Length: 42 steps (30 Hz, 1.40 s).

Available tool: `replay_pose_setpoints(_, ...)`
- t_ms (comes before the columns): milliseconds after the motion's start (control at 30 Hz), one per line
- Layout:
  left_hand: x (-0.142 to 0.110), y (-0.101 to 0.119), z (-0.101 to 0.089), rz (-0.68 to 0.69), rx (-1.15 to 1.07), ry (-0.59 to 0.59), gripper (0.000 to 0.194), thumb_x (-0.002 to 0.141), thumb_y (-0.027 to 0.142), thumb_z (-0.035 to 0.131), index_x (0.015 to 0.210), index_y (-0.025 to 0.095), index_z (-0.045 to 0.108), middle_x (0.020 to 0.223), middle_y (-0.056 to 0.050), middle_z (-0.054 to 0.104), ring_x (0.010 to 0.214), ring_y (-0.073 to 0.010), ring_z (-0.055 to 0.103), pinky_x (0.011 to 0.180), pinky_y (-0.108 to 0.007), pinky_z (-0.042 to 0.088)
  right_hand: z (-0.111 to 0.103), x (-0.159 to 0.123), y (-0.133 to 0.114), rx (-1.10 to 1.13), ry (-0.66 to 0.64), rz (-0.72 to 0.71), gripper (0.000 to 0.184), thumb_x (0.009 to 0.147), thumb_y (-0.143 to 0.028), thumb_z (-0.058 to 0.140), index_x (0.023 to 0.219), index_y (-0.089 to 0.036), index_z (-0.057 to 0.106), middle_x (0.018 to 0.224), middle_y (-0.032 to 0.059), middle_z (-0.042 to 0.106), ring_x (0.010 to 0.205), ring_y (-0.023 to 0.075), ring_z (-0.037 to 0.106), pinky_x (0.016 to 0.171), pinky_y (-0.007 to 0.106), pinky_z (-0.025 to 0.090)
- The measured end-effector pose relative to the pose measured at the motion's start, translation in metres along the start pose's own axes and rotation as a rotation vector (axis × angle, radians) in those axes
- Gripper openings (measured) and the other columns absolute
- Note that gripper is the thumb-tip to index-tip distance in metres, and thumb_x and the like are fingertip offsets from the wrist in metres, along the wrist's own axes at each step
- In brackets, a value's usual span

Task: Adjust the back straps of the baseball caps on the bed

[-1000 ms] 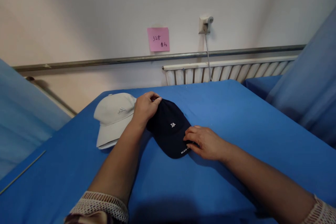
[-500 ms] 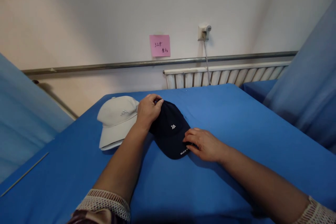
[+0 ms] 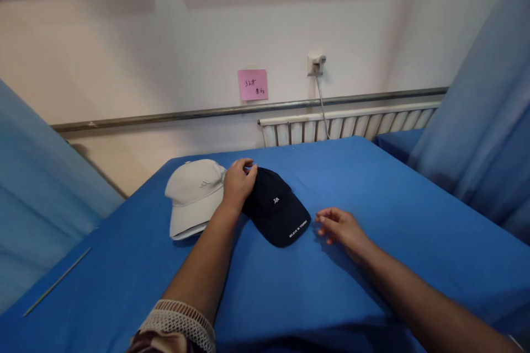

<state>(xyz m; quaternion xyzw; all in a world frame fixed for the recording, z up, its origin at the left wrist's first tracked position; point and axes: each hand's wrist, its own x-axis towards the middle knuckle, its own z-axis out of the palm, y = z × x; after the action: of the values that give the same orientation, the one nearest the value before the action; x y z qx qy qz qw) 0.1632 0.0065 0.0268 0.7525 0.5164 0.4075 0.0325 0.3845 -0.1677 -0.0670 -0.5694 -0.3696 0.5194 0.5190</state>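
A navy baseball cap (image 3: 277,207) with a small white logo and white lettering along its brim lies on a blue-covered table (image 3: 372,193), brim toward the right front. My left hand (image 3: 240,181) is closed at the rear left edge of its crown, thumb on the near side; the fingertips are partly hidden. Just right of the brim, my right hand (image 3: 340,227) hovers apart from the cap, fingers loosely bent and holding nothing. To the left sits a white baseball cap (image 3: 194,193), its right side partly covered by my left hand and arm.
A thin stick (image 3: 58,281) lies at the table's left. Behind the table are a radiator (image 3: 351,121), a metal rail (image 3: 174,115), a pink note (image 3: 253,85) and a socket (image 3: 316,65) with a cord. Blue curtains (image 3: 467,121) hang on both sides.
My right hand has let go of the navy cap's brim and moved right, uncovering the lettering. My left hand stays at the crown. The view has tilted up, bringing picture frames into sight.
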Motion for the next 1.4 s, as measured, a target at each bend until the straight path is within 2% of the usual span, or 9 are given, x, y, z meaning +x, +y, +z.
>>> replay_pose_setpoints(133, -0.02, -0.011, -0.008, -0.05, -0.152, 0.161, 0.026, 0.083, 0.03, 0.055, 0.101, 0.017, 0.069, 0.097, -0.008, 0.071, 0.086, -0.0194, 0.066, 0.083, -0.033, 0.051, 0.001, -0.031, 0.003, 0.249, 0.01, 0.237, 0.035, 0.076, -0.028, 0.074, 0.105, -0.017, 0.057, 0.112, 0.0106, 0.067, 0.069, 0.0144, 0.069, 0.045, 0.021, 0.048)
replay_pose_setpoints(233, -0.041, -0.021, -0.011, -0.112, -0.262, 0.217, 0.025, 0.083, 0.03, 0.055, 0.099, 0.016, 0.069, 0.096, -0.007, 0.071, 0.088, -0.0182, 0.066, 0.084, -0.032, 0.051, 0.012, -0.035, 0.001, 0.403, -0.057, 0.34, 0.031, 0.076, -0.022, 0.075, 0.101, -0.015, 0.059, 0.106, 0.0108, 0.07, 0.073, 0.0147, 0.071, 0.047, 0.019, 0.051)
replay_pose_setpoints(367, -0.066, -0.028, -0.009, -0.226, -0.383, 0.153, 0.026, 0.08, 0.033, 0.057, 0.096, 0.015, 0.069, 0.092, -0.007, 0.071, 0.085, -0.018, 0.066, 0.082, -0.031, 0.051, 0.04, -0.019, 0.003, 0.628, -0.007, 0.417, 0.012, 0.084, -0.019, 0.069, 0.088, -0.013, 0.06, 0.08, 0.0053, 0.071, 0.069, 0.0116, 0.071, 0.048, 0.014, 0.051)
replay_pose_setpoints(467, -0.076, -0.027, -0.005, -0.263, -0.431, 0.074, 0.027, 0.079, 0.035, 0.058, 0.094, 0.015, 0.069, 0.088, -0.007, 0.071, 0.081, -0.0184, 0.066, 0.077, -0.03, 0.051, 0.057, -0.005, 0.005, 0.732, 0.071, 0.412, 0.01, 0.088, -0.015, 0.063, 0.081, -0.015, 0.055, 0.068, 0.0006, 0.066, 0.064, 0.0103, 0.07, 0.045, 0.012, 0.05)
replay_pose_setpoints(633, -0.082, -0.025, 0.0, -0.233, -0.411, -0.012, 0.028, 0.078, 0.036, 0.059, 0.094, 0.017, 0.07, 0.089, -0.006, 0.072, 0.082, -0.0196, 0.066, 0.078, -0.031, 0.051, 0.053, 0.01, 0.008, 0.803, 0.122, 0.315, 0.018, 0.087, -0.009, 0.062, 0.077, -0.017, 0.051, 0.062, -0.0031, 0.061, 0.056, 0.0081, 0.067, 0.043, 0.011, 0.05)
replay_pose_setpoints(733, -0.084, -0.026, 0.005, -0.204, -0.383, -0.081, 0.028, 0.078, 0.037, 0.058, 0.094, 0.017, 0.07, 0.088, -0.006, 0.072, 0.08, -0.0195, 0.066, 0.078, -0.032, 0.051, 0.031, 0.019, 0.007, 0.803, 0.113, 0.257, 0.017, 0.085, -0.008, 0.064, 0.078, -0.017, 0.052, 0.063, -0.0035, 0.06, 0.053, 0.0063, 0.064, 0.043, 0.009, 0.05)
replay_pose_setpoints(867, -0.088, -0.027, 0.016, -0.173, -0.354, -0.211, 0.03, 0.079, 0.039, 0.055, 0.093, 0.017, 0.07, 0.086, -0.005, 0.072, 0.079, -0.0202, 0.066, 0.077, -0.033, 0.052, -0.01, 0.042, 0.0, 0.811, 0.119, 0.155, 0.017, 0.085, -0.006, 0.063, 0.077, -0.016, 0.053, 0.063, -0.0035, 0.059, 0.051, 0.0054, 0.063, 0.043, 0.008, 0.05)
replay_pose_setpoints(1133, -0.091, -0.019, 0.025, -0.087, -0.205, -0.454, 0.023, 0.079, 0.034, 0.053, 0.089, 0.021, 0.069, 0.089, -0.005, 0.073, 0.082, -0.0223, 0.066, 0.081, -0.036, 0.051, -0.102, 0.118, -0.031, 0.812, 0.311, -0.025, 0.019, 0.086, -0.006, 0.063, 0.075, -0.017, 0.05, 0.06, -0.0058, 0.057, 0.046, 0.0042, 0.059, 0.041, 0.007, 0.05)
replay_pose_setpoints(1400, -0.086, -0.027, 0.029, -0.049, -0.089, -0.497, 0.023, 0.082, 0.033, 0.049, 0.09, 0.023, 0.068, 0.088, -0.003, 0.071, 0.082, -0.0213, 0.066, 0.078, -0.033, 0.05, -0.184, 0.189, -0.05, 0.864, 0.492, -0.074, 0.02, 0.091, -0.009, 0.056, 0.075, -0.018, 0.048, 0.056, -0.0079, 0.053, 0.042, 0.0025, 0.056, 0.039, 0.005, 0.047)
